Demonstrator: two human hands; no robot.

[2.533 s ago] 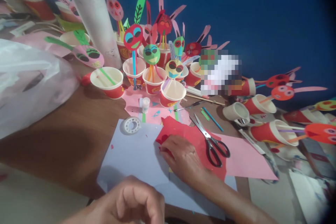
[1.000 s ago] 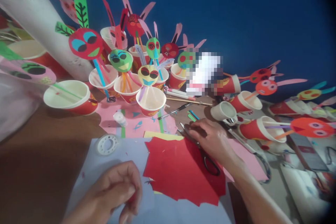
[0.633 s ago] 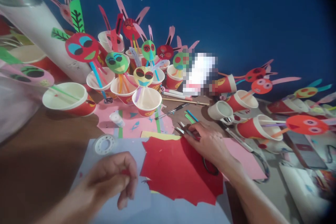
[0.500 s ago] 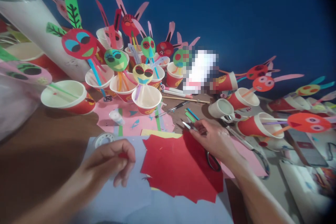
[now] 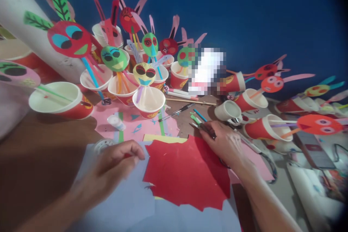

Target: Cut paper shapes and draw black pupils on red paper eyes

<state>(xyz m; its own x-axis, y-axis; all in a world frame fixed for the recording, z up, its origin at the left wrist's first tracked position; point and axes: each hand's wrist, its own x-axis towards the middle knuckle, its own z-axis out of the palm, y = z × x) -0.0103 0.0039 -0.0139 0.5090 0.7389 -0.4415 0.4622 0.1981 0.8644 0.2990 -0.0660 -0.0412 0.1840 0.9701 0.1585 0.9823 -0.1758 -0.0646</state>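
My left hand [image 5: 116, 163] hovers over the pale blue paper [image 5: 130, 199], its thumb and fingers curled together. A small red piece [image 5: 127, 155] shows between them, mostly hidden. Jagged-edged red paper [image 5: 185, 174] lies on the blue paper, between my hands, with a strip of yellow paper [image 5: 163, 137] under its far edge. At its far right corner, my right hand [image 5: 224, 143] is closed around scissors [image 5: 196, 125], blades pointing away to the left; my palm and fingers cover most of the handles. A white tape roll [image 5: 104, 145] sits just behind my left hand.
Paper cups [image 5: 149, 104] holding straw-mounted paper faces stand along the back and right. Pink paper scraps [image 5: 130, 116], a small white tube [image 5: 116, 122], pens [image 5: 179, 110] and a white mug [image 5: 227, 110] lie nearer. A phone [image 5: 315, 152] is at the right.
My left hand has turned slightly, its fingers drawn closer together. The right hand has shifted forward a little over the scissors, hiding more of their handles. The view has swung slightly right.
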